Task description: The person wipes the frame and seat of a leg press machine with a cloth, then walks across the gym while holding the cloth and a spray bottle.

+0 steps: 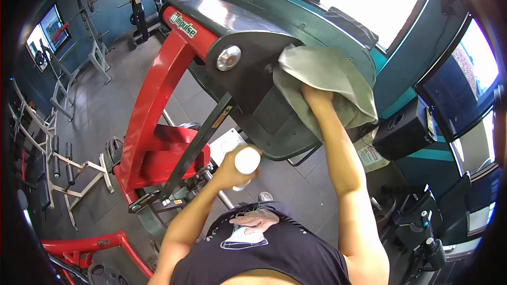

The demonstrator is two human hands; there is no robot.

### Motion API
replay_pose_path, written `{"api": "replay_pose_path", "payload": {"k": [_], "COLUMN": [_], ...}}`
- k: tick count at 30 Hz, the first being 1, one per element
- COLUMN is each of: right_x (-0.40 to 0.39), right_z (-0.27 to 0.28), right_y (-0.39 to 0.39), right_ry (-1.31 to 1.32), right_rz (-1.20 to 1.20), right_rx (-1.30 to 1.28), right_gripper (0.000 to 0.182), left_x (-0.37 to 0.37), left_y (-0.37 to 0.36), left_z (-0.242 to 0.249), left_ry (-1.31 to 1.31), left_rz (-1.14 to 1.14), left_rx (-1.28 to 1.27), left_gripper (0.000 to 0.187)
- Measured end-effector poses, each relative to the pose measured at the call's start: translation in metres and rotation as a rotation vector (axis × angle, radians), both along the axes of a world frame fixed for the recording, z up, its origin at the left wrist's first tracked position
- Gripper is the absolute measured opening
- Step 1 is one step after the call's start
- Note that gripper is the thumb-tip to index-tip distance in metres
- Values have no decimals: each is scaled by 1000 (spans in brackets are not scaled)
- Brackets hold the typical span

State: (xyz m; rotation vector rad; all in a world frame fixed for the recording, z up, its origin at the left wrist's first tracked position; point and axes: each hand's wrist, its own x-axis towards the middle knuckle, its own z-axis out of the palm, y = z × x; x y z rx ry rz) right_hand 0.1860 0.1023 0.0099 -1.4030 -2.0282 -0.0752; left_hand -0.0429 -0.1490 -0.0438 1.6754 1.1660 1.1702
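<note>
I've got one white bottle (247, 160), left grip (229, 172) wrapped round it. One grey-green cloth (335, 71) over one red-framed machine (158, 87); right grip (318, 98) partly under cloth, can't tell if pinching.

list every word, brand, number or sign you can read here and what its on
"impulse": logo on the red frame
Too small or blurred to read: sticker on the dark strut
Too small or blurred to read: red-and-white label near the speaker
No readable text shows on the cloth or the white container
</note>
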Motion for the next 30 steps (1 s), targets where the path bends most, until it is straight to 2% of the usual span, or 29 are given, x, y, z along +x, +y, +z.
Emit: {"api": "replay_pose_path", "payload": {"k": [1, 3, 5, 7, 10, 11, 14, 16, 18, 21, 23, 24, 26, 30], "right_x": [-14, -36, -52, -65, -53, -47, -28, -29, -46, -70, -80, -78, -67, -30], "right_z": [-16, -30, -73, -106, -99, -82, -4, 11, -8, -87, -131, -136, -115, -15], "right_y": [9, 4, -42, -88, -113, -100, -7, 25, 26, -32, -73, -82, -68, 43], "right_ry": [53, -283, -621, -625, -353, -270, -155, -166, -229, -419, -419, -343, -181, -107], "right_rz": [-8, -69, -77, 102, 155, 140, -1, -90, -121, -60, 57, 104, 154, -26], "right_rx": [92, 134, 210, 218, -2, -17, 107, 148, 193, 206, 160, 113, 61, 475], "right_gripper": [48, 52, 54, 54, 56, 56, 56, 55, 55, 55, 55, 55, 55, 55], "left_x": [-5, -20, -33, -50, -76, -86, -108, -117, -120, -114, -104, -100, -92, -77], "left_y": [-17, -45, -79, -112, -151, -166, -193, -203, -203, -211, -205, -201, -195, -184], "left_z": [-11, -40, -60, -82, -100, -124, -130, -133, -138, -138, -138, -138, -138, -131], "left_ry": [16, -3, -103, -91, -150, -203, -190, -134, -77, -57, -81, -68, -47, -12], "left_rz": [-3, -23, 57, 144, 347, 435, 593, 642, 654, 624, 600, 589, 565, 524], "left_rx": [-38, -62, -230, -248, -145, -223, -302, -302, -287, -305, -294, -272, -257, -256], "left_gripper": [39, 39, 37, 38, 40, 39, 41, 38, 38, 39, 39, 39, 40, 41]}}
